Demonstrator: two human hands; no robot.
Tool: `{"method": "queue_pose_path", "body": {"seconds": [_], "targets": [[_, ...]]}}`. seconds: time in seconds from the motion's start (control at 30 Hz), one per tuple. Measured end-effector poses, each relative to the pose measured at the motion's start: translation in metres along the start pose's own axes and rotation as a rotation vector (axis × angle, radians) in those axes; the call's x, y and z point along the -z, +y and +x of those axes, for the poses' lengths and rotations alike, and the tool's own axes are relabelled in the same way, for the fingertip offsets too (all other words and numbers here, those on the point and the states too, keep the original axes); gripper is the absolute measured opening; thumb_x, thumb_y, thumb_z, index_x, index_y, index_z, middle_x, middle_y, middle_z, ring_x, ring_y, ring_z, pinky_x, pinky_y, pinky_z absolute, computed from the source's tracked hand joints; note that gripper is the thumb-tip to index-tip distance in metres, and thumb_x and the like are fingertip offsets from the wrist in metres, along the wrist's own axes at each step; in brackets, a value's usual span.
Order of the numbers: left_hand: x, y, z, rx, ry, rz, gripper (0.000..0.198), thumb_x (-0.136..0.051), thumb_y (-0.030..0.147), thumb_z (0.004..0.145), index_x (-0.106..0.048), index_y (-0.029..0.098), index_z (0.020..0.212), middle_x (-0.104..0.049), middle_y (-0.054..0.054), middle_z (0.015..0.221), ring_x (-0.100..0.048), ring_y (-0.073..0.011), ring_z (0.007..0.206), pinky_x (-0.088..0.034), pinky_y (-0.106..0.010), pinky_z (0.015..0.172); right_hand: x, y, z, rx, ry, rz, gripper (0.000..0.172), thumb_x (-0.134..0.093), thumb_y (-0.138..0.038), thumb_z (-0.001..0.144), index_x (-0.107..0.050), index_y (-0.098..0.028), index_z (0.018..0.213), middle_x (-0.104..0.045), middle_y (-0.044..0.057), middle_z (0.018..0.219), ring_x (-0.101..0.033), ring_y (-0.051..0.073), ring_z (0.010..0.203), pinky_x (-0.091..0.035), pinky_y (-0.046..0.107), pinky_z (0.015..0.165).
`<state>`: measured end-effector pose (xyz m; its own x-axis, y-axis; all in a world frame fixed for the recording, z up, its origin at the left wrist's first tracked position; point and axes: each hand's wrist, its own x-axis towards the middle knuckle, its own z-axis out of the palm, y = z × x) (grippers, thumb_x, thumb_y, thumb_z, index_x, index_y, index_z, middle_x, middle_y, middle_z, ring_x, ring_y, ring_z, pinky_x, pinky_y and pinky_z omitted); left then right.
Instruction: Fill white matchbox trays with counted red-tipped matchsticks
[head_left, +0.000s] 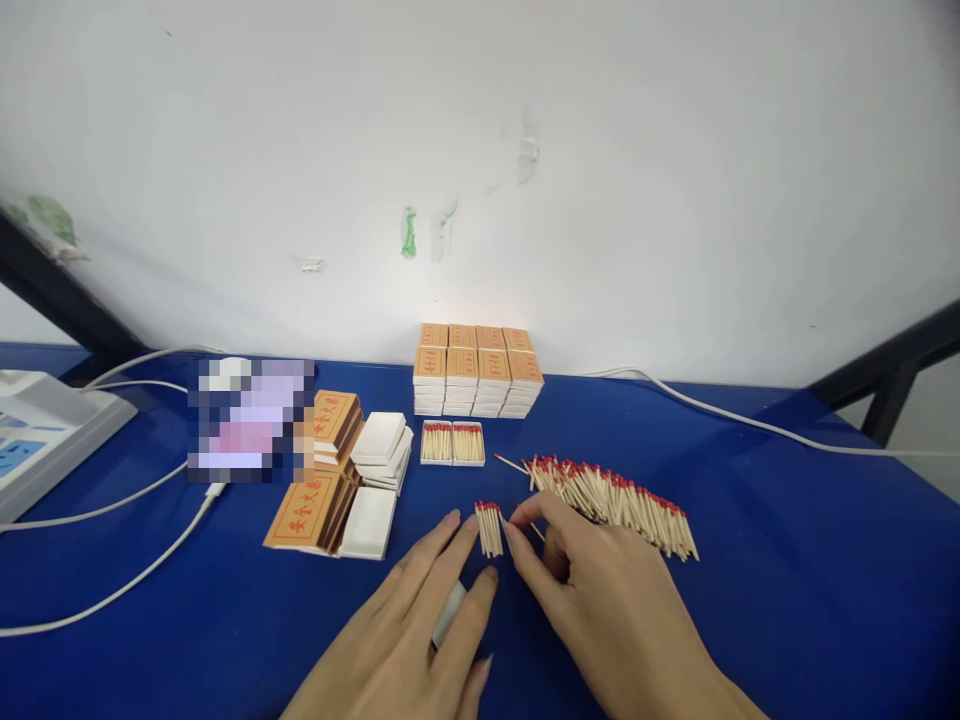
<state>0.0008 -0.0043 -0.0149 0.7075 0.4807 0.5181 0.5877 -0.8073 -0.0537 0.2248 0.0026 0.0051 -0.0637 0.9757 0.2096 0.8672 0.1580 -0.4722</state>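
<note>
A small bundle of red-headed matches point(489, 528) lies on the blue table between my two hands. My left hand point(409, 620) is spread palm down, its fingertips at the bundle's left side. A white piece point(450, 615), mostly hidden, shows beneath its fingers. Thumb and index finger of my right hand point(581, 570) are pinched at the bundle's right side, with a single match point(535, 530) between them, partly covered. Just beyond that hand is a big heap of loose matches point(615, 492). Two open matchbox trays point(453, 462) filled with matches sit side by side farther back.
Stacked orange matchboxes point(478, 365) stand against the wall. To the left are orange matchbox sleeves point(307, 512) and piled white trays point(369, 522). A blurred phone-like thing point(255, 415), a white cable point(172, 575) and a white device point(52, 430) lie farther left.
</note>
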Motion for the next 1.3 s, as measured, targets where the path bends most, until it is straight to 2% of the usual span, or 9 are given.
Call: {"method": "queue_pose_path", "body": {"seconds": [0.27, 0.4, 0.5, 0.6, 0.77, 0.93, 1.1, 1.3], "targets": [[-0.001, -0.001, -0.002, -0.004, -0.003, 0.023, 0.043, -0.049, 0.010, 0.102, -0.071, 0.008, 0.140, -0.075, -0.026, 0.149, -0.077, -0.0391, 0.136, -0.073, -0.046, 0.098, 0.000, 0.001, 0.000, 0.002, -0.037, 0.035, 0.010, -0.066, -0.032, 0.106, -0.075, -0.030, 0.102, -0.063, -0.010, 0.052, -0.063, 0.017, 0.043, -0.036, 0.029, 0.050], [0.000, -0.001, -0.001, -0.006, 0.001, 0.018, 0.042, -0.049, 0.011, 0.103, -0.071, 0.007, 0.139, -0.075, -0.026, 0.149, -0.077, -0.0381, 0.135, -0.073, -0.045, 0.098, 0.008, 0.003, 0.002, 0.009, 0.067, -0.025, 0.011, -0.066, -0.036, 0.106, -0.074, -0.030, 0.102, -0.060, -0.011, 0.050, -0.062, 0.017, 0.040, -0.034, 0.029, 0.048], [0.001, 0.000, -0.002, 0.003, 0.011, 0.024, 0.041, -0.050, 0.012, 0.104, -0.072, 0.008, 0.139, -0.076, -0.024, 0.148, -0.077, -0.0362, 0.137, -0.072, -0.043, 0.101, 0.011, 0.007, 0.002, 0.039, 0.120, -0.109, 0.015, -0.064, -0.035, 0.107, -0.071, -0.028, 0.094, -0.057, -0.011, 0.048, -0.061, 0.017, 0.038, -0.032, 0.030, 0.048], [0.001, 0.000, -0.003, 0.007, 0.015, 0.025, 0.041, -0.051, 0.011, 0.104, -0.072, 0.008, 0.139, -0.076, -0.023, 0.148, -0.076, -0.0363, 0.138, -0.071, -0.043, 0.103, 0.011, 0.009, 0.001, 0.063, 0.103, -0.168, 0.020, -0.062, -0.034, 0.108, -0.068, -0.028, 0.090, -0.059, -0.010, 0.049, -0.061, 0.017, 0.038, -0.032, 0.030, 0.048], [0.003, -0.001, -0.002, 0.006, 0.012, 0.024, 0.040, -0.051, 0.011, 0.102, -0.072, 0.010, 0.137, -0.076, -0.023, 0.149, -0.077, -0.0368, 0.137, -0.072, -0.043, 0.101, 0.008, 0.012, -0.001, 0.017, 0.088, -0.238, 0.012, -0.064, -0.034, 0.106, -0.068, -0.028, 0.097, -0.062, -0.008, 0.051, -0.064, 0.020, 0.039, -0.028, 0.031, 0.047], [0.004, 0.001, 0.000, 0.009, 0.007, 0.032, 0.038, -0.052, 0.010, 0.102, -0.070, 0.009, 0.136, -0.078, -0.023, 0.145, -0.077, -0.0374, 0.135, -0.072, -0.044, 0.100, 0.005, 0.009, 0.000, -0.020, 0.026, -0.199, 0.015, -0.067, -0.034, 0.105, -0.068, -0.028, 0.092, -0.065, -0.007, 0.054, -0.065, 0.019, 0.042, -0.030, 0.030, 0.048], [0.003, 0.001, -0.002, -0.005, 0.011, 0.037, 0.038, -0.051, 0.011, 0.104, -0.071, 0.009, 0.136, -0.079, -0.023, 0.144, -0.078, -0.0377, 0.134, -0.072, -0.044, 0.099, -0.003, 0.001, 0.001, -0.051, 0.020, -0.174, 0.017, -0.069, -0.034, 0.104, -0.068, -0.027, 0.088, -0.067, -0.006, 0.055, -0.067, 0.020, 0.045, -0.033, 0.030, 0.050], [0.001, -0.002, -0.004, -0.015, 0.010, 0.048, 0.040, -0.051, 0.013, 0.106, -0.070, 0.009, 0.141, -0.077, -0.021, 0.148, -0.076, -0.0353, 0.138, -0.070, -0.042, 0.104, -0.008, -0.002, -0.001, -0.017, 0.015, -0.113, 0.018, -0.065, -0.035, 0.108, -0.069, -0.026, 0.093, -0.066, -0.006, 0.054, -0.066, 0.018, 0.043, -0.033, 0.029, 0.049]]}}
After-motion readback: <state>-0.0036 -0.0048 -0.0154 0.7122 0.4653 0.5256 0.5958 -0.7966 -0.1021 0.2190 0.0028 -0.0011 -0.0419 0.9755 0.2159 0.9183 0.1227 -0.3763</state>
